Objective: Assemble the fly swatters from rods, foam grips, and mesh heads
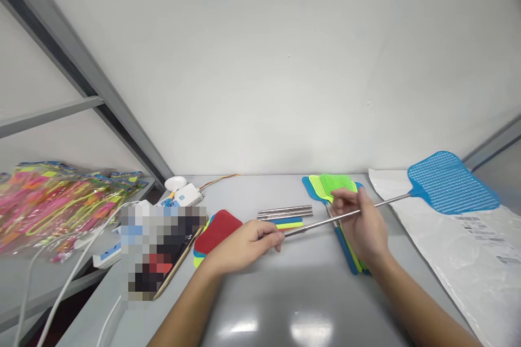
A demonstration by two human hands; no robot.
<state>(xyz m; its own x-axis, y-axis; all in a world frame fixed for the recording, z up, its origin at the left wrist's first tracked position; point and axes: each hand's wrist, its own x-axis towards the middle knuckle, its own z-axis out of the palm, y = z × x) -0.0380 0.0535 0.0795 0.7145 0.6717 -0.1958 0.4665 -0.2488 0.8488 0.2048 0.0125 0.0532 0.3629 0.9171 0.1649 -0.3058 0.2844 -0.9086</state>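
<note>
At lower center, the left hand (249,244) pinches the shaft end of a blue swatter (451,184); the right hand (365,227) curls loosely about the shaft (319,223), its firmness unclear. The swatter crosses a white bag's (484,276) upper edge at right; gray tabletop (260,301) stretches toward the bottom.

Open tabletop (264,295) stretches across the near middle; beyond it, a swatter shaft (317,225) held crosswise, steel rods (285,209) and stacked swatter heads (337,183) obstruct the way toward the wall (277,76).
</note>
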